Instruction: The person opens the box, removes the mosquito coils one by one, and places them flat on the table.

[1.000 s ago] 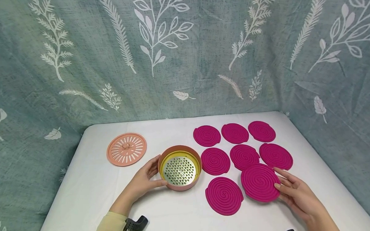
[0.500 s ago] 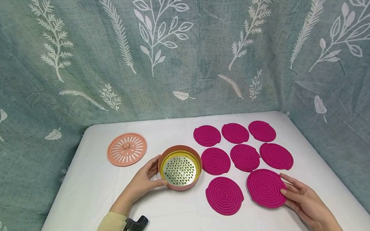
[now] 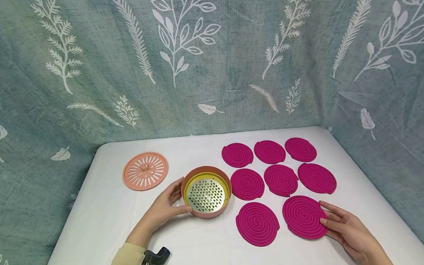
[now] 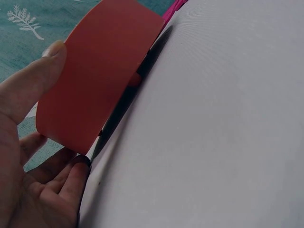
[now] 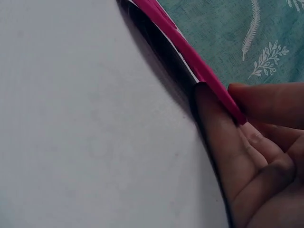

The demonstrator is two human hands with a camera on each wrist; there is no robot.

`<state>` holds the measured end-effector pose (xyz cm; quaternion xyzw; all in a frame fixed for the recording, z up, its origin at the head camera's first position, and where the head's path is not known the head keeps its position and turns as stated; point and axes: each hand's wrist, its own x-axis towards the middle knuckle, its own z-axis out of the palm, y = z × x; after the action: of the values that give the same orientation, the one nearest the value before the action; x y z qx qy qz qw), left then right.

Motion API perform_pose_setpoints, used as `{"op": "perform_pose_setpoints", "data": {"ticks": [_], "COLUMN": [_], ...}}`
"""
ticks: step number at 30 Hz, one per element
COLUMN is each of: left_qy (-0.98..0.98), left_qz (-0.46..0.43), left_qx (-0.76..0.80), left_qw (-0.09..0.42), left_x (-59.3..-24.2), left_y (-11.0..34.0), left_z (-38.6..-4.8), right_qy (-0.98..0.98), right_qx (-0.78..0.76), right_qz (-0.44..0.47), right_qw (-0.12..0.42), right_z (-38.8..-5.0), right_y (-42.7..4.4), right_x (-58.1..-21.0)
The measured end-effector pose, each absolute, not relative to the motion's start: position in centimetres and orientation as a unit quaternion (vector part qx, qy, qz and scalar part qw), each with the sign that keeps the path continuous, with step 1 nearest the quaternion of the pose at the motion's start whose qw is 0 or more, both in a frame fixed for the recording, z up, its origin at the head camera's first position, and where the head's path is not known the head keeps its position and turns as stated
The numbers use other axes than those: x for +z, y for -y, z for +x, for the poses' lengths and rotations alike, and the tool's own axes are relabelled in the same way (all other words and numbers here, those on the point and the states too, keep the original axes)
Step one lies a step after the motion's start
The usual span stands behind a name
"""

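My left hand (image 3: pixel 167 206) grips the left side of a round terracotta container (image 3: pixel 207 215). Inside it sits a yellow ring (image 3: pixel 186 186) around a metal grater plate (image 3: pixel 206 196) with many small holes. The left wrist view shows the thumb on the container's wall (image 4: pixel 102 66) and the other fingers low near its base. At the front right, my right hand (image 3: pixel 346 227) pinches the edge of a magenta spiral coaster (image 3: pixel 304 217). In the right wrist view, the coaster's rim (image 5: pixel 213 83) is between thumb and fingers, its near edge raised off the white table.
Several matching coasters lie flat in rows, including one beside the held coaster (image 3: pixel 257 223) and one close to the container (image 3: pixel 247 184). A peach slotted disc (image 3: pixel 145 171) with a small ring lies back left. A patterned curtain (image 3: pixel 210 70) stands behind the white table (image 3: pixel 205 246).
The right hand has brought its coaster down and slightly right, away from the coaster behind it that it overlapped. The left hand and the container have stayed in place.
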<state>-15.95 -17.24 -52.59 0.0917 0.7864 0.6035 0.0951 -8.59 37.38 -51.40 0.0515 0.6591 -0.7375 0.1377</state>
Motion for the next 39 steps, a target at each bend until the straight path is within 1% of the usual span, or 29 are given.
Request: {"op": "perform_pose_setpoints", "data": {"ticks": [3, 9, 12, 19, 26, 39], "left_qy": [-0.787, -0.791, -0.792, -0.79, -0.785, -0.79], "left_qz": [0.091, 0.087, 0.086, 0.09, 0.09, 0.085], "left_qx": [0.602, 0.598, 0.597, 0.6, 0.606, 0.599], "left_qw": [0.094, 0.094, 0.094, 0.091, 0.094, 0.095], "left_x": [-52.5, -52.4, -52.4, -52.5, -52.7, -52.7], "left_y": [17.2, 17.1, 17.1, 17.1, 17.2, 17.2], "left_z": [-16.0, -16.0, -16.0, -16.0, -16.1, -16.1], "right_qy": [-0.715, -0.842, -0.861, -0.859, -0.856, -0.837], "right_qx": [-0.684, -0.524, -0.492, -0.496, -0.495, -0.528], "right_qz": [0.067, 0.072, 0.075, 0.076, 0.095, 0.088], "right_qw": [0.13, 0.111, 0.106, 0.1, 0.12, 0.112], "right_z": [-8.8, -9.1, -9.0, -8.7, -8.7, -8.5], "right_y": [-37.1, -36.4, -36.3, -36.4, -36.7, -37.2], "right_x": [-51.0, -50.1, -49.8, -49.3, -48.9, -49.4]}}
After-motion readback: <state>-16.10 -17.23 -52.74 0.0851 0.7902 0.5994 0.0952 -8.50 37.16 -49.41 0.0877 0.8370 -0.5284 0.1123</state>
